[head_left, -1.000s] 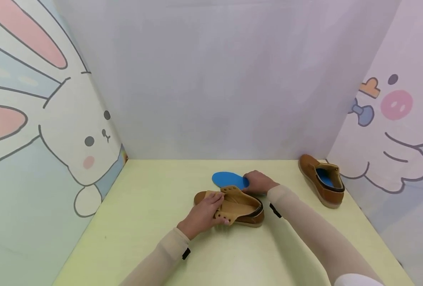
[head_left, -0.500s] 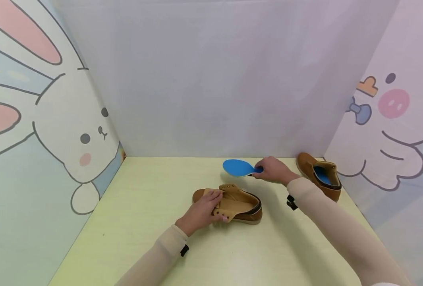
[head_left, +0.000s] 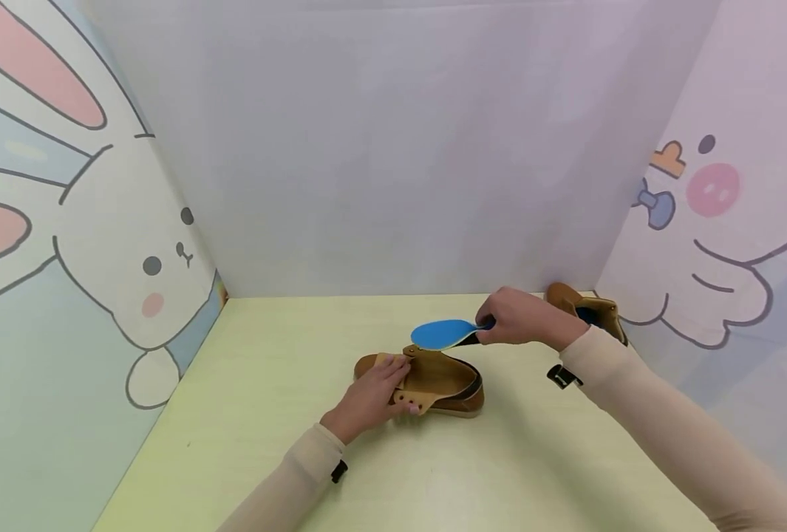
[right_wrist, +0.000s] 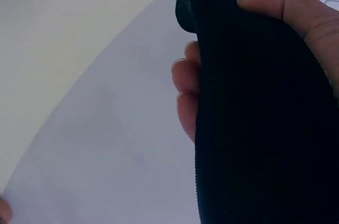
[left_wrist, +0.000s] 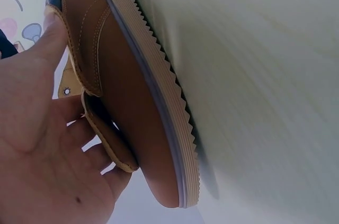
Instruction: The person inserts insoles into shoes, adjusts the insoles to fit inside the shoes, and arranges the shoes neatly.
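A brown lace-up shoe [head_left: 462, 405] lies on its sole mid-table, toe to the left, with its tan lining showing. My left hand [head_left: 369, 395] holds it: fingers lie over the folded-forward tongue, thumb at the near eyelet flap. The left wrist view shows the shoe's side [left_wrist: 127, 86] and ridged sole, with the thumb on the flap edge. My right hand [head_left: 516, 316] pinches a blue insole [head_left: 443, 335] by one end, above the shoe's far flap. Close up in the right wrist view, the insole's dark underside [right_wrist: 259, 113] lies between thumb and fingers.
A second brown shoe [head_left: 562, 295] with blue inside stands at the back right, partly behind the right forearm. The pale yellow table [head_left: 287, 332] is enclosed by a grey back wall [head_left: 393, 162] and cartoon-printed side panels [head_left: 134, 222].
My right hand has lifted the insole off the table behind the shoe, moved right, then lowered it toward the shoe. My left hand stays on the shoe.
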`<state>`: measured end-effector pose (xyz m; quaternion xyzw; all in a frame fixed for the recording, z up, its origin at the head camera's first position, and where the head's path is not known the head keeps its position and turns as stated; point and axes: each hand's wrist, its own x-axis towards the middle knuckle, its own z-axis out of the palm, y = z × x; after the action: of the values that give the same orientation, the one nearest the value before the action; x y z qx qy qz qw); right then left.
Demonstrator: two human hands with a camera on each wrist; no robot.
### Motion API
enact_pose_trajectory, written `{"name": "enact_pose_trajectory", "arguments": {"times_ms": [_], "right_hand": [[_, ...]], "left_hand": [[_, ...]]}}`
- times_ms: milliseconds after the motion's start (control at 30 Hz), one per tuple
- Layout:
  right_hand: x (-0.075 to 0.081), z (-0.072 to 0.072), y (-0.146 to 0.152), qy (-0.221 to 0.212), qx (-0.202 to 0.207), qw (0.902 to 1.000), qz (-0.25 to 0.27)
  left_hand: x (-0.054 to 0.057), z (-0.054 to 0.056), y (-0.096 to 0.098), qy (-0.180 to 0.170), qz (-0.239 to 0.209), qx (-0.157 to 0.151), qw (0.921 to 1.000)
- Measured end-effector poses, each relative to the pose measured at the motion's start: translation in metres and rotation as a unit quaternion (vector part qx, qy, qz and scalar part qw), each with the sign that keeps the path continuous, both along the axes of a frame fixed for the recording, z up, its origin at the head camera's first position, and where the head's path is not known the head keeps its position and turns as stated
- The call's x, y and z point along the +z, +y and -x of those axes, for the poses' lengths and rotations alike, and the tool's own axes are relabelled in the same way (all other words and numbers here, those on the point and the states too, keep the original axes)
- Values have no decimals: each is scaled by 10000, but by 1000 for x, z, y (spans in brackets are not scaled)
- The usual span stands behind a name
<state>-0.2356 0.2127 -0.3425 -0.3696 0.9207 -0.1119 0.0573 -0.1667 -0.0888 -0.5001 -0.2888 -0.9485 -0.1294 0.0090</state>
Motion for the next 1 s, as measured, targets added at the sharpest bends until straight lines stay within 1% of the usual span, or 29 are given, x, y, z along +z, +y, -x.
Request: {"name": "enact_pose_trajectory", "arguments": {"times_ms": [100, 167, 233, 300, 400, 500, 600, 733, 867, 1000], "right_hand": [[5, -10, -4, -128, 143, 9996, -229], [6, -16, -6, -237, 202, 9989, -360], [7, -22, -9, -339, 237, 9980, -474], [6, -26, -11, -343, 321, 9974, -544], [3, -30, -15, -125, 337, 9965, -757], [-2, -34, -21, 175, 318, 9945, -982], [-8, -36, -26, 342, 255, 9919, -1195], [-16, -39, -31, 513, 179, 9894, -1346], [-20, -40, -35, 748, 200, 9869, -1417], [-26, -42, -37, 848, 224, 9852, -1474]], "left_hand": [[-1, -1, -1, -38, 15, 31, 10000], [-1, -2, -2, -87, -58, 40, 9999], [-2, -2, -2, -157, -126, 40, 9998], [-2, -3, -2, -222, -198, 39, 9995], [-2, -3, -1, -301, -251, 41, 9992], [-1, -2, 0, -290, -264, 69, 9992], [0, -1, 1, -264, -278, 90, 9992], [0, 0, 2, -302, -283, 96, 9991], [0, 0, 3, -358, -261, 141, 9989], [0, 0, 3, -347, -250, 163, 9990]]}}
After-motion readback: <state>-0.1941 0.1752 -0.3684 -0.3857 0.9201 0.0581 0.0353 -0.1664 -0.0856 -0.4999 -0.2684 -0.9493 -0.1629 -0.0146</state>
